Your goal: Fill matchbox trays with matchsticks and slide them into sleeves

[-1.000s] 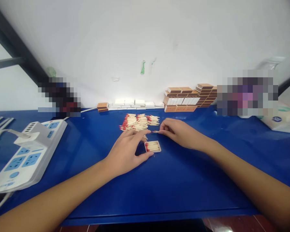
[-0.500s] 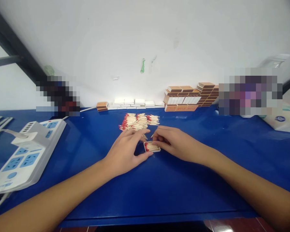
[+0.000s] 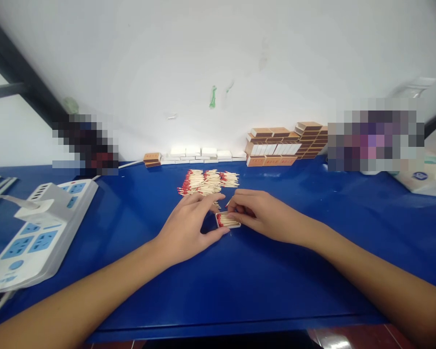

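The little open tray (image 3: 223, 225) lies flat on the blue table (image 3: 218, 291) between the person's hands, its long axis running left to right; the matches (image 3: 225, 219) inside lie along it, red heads to the left. The left hand (image 3: 187, 225) curves round the tray's left end, thumb by the near edge; whether it presses, I can't tell. The right hand (image 3: 263, 211), fingers curled together, covers the tray's right end, hiding what it may pinch. Beyond, partly behind the left fingers, spreads a match pile (image 3: 207, 182); further back stand white trays (image 3: 194, 156) and stacked matchboxes (image 3: 274, 148), with a power strip (image 3: 41, 241) far left
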Demonstrator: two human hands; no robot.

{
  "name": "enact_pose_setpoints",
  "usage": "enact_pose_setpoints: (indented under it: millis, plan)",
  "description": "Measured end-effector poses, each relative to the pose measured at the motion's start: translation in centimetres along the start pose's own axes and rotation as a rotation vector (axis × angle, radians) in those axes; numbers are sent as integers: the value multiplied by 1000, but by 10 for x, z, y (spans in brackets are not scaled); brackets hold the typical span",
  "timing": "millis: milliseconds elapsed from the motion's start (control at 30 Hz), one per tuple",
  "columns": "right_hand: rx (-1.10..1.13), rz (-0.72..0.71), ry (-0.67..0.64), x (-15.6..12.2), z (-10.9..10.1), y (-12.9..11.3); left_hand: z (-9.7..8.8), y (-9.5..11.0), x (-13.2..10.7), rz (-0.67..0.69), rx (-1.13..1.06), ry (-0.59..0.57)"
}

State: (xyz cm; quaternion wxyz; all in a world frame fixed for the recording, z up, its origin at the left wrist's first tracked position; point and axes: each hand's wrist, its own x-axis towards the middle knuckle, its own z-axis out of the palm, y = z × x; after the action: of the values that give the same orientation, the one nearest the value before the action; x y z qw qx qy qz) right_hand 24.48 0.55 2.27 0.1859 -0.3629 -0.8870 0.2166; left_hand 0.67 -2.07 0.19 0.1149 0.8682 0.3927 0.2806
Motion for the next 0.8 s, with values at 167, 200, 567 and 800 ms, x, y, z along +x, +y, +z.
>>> enact_pose_setpoints:
  millis: [167, 200, 567, 800]
  plan:
    - [-53, 26, 122, 3, 0, 12, 0, 0, 0, 0, -3, 11]
    - [-72, 39, 141, 4, -1, 16, 1, 0, 0, 1, -4, 12]
    - [-221, 190, 270, 31, -38, 54, 2, -5, -1, 47, -14, 20]
    - [-332, 222, 271, 79, -49, 58, 3, -6, -2, 95, -33, 47]
